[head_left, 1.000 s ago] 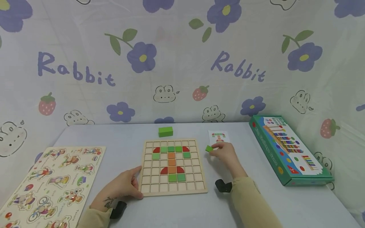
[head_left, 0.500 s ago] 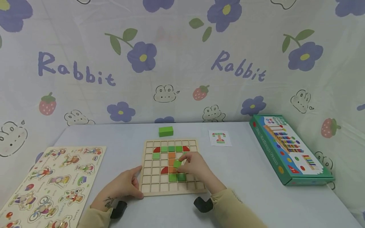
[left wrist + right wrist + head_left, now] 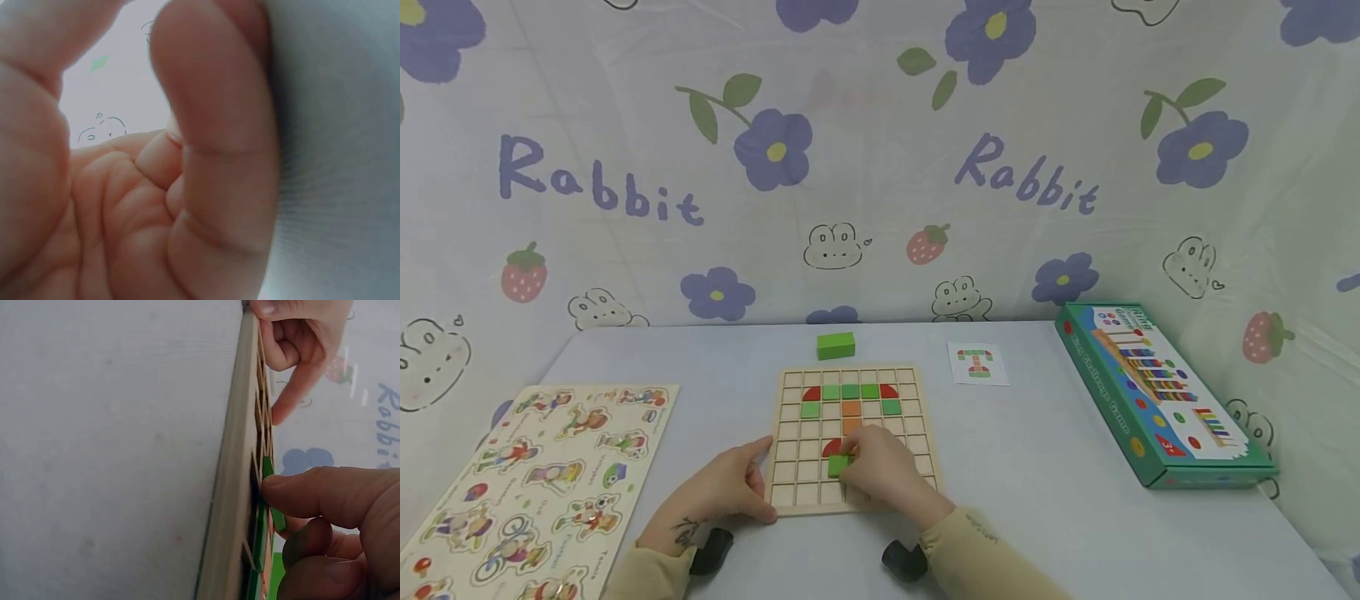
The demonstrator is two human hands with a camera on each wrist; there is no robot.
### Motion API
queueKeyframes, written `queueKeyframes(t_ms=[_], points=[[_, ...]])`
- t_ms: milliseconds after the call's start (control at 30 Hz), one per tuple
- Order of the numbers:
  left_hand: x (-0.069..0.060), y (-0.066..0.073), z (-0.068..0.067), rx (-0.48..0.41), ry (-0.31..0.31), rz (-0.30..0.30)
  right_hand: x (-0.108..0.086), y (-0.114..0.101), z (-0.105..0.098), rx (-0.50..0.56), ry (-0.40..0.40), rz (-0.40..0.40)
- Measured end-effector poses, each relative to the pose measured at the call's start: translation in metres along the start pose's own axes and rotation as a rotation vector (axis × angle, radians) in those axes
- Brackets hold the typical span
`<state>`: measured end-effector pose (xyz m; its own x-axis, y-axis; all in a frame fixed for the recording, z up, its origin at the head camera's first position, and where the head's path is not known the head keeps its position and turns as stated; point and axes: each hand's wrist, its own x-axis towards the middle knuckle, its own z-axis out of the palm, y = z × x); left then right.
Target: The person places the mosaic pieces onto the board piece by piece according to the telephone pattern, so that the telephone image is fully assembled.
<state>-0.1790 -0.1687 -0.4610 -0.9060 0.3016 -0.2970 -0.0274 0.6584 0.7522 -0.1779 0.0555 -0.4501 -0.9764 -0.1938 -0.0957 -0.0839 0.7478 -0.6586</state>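
Observation:
In the head view, my right hand (image 3: 883, 467) pinches a green square block (image 3: 838, 466) between thumb and fingers at the wooden grid board (image 3: 857, 507), just left of the bottom part of the pattern. The right wrist view shows the thumb on that green block (image 3: 269, 472), which stands tilted against the cells. My left hand (image 3: 722, 487) touches the board's left edge with index finger and thumb, the thumb by the near corner. Red quarter-round, green and orange pieces (image 3: 851, 408) form a T shape in the grid; my right hand hides its lower part.
A green oblong block (image 3: 836, 346) lies behind the board. A pattern card (image 3: 978, 364) is at the back right, and a green game box (image 3: 1157, 400) sits farther right. On the left lies a wooden picture puzzle board (image 3: 542, 475).
My right hand has carried the green block from beside the card, leftward and nearer, down to the grid's lower cells. The left hand stays at the board's edge.

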Motion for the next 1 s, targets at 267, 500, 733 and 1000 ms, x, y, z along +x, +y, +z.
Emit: queueKeyframes(t_ms=[267,500,733,1000], points=[[-0.0014,0.002,-0.0011,-0.001,-0.005,0.002,-0.0002,-0.0027,0.0067,-0.06,0.008,-0.022],[-0.002,0.0011,-0.0017,-0.013,-0.013,0.024,-0.0009,-0.0052,0.0069,-0.082,0.01,-0.046],[-0.0009,0.0012,-0.0004,-0.009,-0.007,0.001,-0.0008,-0.0053,0.0072,-0.066,0.01,-0.042],[-0.0011,0.0007,-0.0003,0.005,-0.004,-0.003,0.0013,-0.003,0.0061,-0.001,0.0,-0.045]])
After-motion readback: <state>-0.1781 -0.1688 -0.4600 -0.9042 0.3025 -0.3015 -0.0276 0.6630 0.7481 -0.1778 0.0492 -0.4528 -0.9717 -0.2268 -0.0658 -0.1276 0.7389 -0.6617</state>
